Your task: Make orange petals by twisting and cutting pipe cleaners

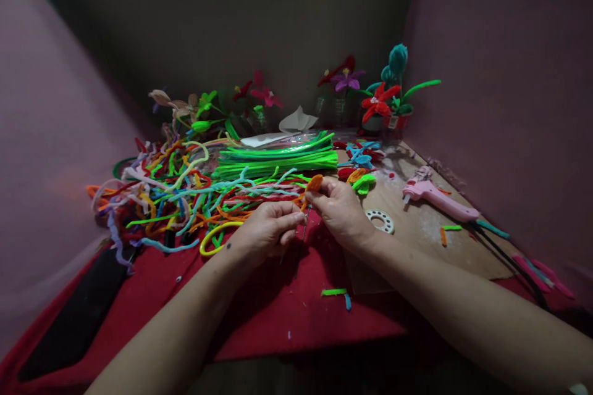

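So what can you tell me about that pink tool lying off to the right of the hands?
The pink glue gun looks like plastic. It lies on its side on the brown board, with its nozzle toward the left and its handle part angled up toward the wall. A dark cord trails from its rear toward the right edge. Neither hand touches it; the right hand is nearest. Small orange and green fuzzy scraps lie close beside it.

The left hand [269, 229] and right hand [340, 213] pinch an orange pipe cleaner [313, 185] together above the red surface [278, 315]; tangled pipe cleaners [171, 191] lie left; a pink glue gun [435, 196] lies right.
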`<state>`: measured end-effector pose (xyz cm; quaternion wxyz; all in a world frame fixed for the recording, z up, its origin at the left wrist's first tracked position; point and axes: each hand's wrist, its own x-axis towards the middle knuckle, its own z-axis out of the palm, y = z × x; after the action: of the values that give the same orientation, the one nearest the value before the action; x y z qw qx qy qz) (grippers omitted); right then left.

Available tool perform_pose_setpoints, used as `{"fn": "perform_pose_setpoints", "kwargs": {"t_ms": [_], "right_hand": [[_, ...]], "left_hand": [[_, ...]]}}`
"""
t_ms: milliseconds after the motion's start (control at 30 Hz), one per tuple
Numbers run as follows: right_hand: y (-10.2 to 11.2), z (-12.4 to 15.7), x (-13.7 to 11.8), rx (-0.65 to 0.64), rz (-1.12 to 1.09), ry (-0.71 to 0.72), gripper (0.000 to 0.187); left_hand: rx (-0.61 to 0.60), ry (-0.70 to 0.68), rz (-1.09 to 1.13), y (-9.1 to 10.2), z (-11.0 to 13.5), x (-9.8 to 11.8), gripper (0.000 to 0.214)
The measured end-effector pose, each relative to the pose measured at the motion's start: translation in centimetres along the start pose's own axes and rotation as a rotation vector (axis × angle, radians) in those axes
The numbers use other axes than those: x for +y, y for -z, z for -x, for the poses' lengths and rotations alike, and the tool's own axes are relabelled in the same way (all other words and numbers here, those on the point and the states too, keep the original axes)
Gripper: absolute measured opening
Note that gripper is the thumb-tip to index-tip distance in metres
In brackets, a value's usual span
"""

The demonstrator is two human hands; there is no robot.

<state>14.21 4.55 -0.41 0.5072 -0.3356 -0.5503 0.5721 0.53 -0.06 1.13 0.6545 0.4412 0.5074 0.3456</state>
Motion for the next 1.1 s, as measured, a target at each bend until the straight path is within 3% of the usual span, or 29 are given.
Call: {"fn": "perform_pose_setpoints", "kwargs": {"t_ms": [267, 367, 433, 567, 700, 900, 1000, 1100], "right_hand": [[0.5, -1.2, 0.5, 0.06, -0.145, -0.109, 0.015], [0.8, -1.6, 0.2, 0.049, -0.141, -0.132, 0.016], [0.8, -1.5, -0.2, 0.03, -0.111, -0.149, 0.015], [0.4, -0.5, -0.7, -0.111, -0.076, -0.229, 0.017], [-0.3, 0.6, -0.5, -0.29, -0.116, -0.299, 0.021], [-0.4, 0.7, 0.3, -0.339, -0.011, -0.306, 0.018], [-0.4, 0.6, 0.6, -0.298, 0.058, -0.319, 0.02], [-0.6, 0.7, 0.7, -0.274, 0.062, -0.33, 0.018]], "left_hand": [[0.074, -0.048, -0.231, -0.8, 0.8, 0.3, 0.024], [0.009, 0.035, -0.405, -0.1, 1.4, 1.1, 0.03], [0.05, 0.035, -0.514, 0.6, 1.6, 1.8, 0.031], [0.356, -0.241, -0.385, 1.4, 1.1, 2.1, 0.024], [0.265, -0.342, -0.213, 0.9, 0.7, 1.2, 0.024], [0.346, -0.34, -0.169, -0.2, 0.7, 0.7, 0.015], [0.365, -0.358, -0.261, -0.3, 0.6, 0.6, 0.011], [0.483, -0.53, -0.479, -0.3, 0.4, 0.3, 0.007]]}}
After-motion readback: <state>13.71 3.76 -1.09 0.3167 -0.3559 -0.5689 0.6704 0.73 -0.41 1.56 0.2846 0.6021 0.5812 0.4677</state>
